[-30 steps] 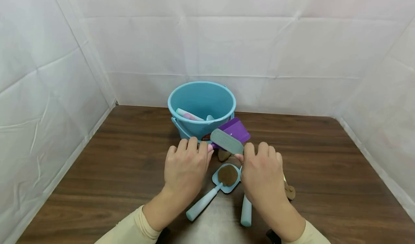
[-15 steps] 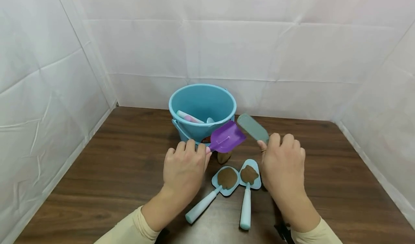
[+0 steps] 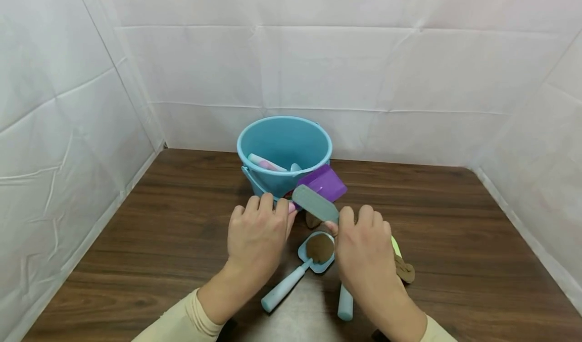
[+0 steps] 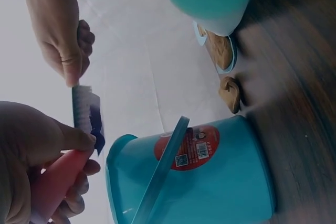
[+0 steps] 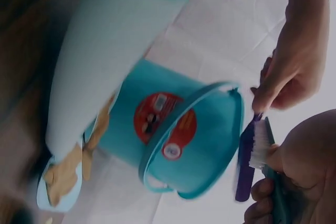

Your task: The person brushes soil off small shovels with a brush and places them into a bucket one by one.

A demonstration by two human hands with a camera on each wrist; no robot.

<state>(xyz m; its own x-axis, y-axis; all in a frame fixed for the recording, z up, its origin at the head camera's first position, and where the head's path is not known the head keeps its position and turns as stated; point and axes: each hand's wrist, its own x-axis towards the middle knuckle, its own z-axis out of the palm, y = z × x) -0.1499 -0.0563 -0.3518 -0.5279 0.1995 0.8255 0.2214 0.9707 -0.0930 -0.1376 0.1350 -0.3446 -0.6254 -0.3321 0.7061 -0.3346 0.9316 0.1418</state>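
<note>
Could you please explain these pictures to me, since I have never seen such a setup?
There is no machine, just a person working bare-handed. The wide picture comes from a camera worn on the head; the two tilted ones come from wrist cameras. The left hand holds a purple shovel by its pink handle; the right hand holds a brush, bristles facing the shovel. On the wooden table are a blue bucket and, nearer the person, a light blue shovel bearing brown material, plus a second light blue handle.
</note>
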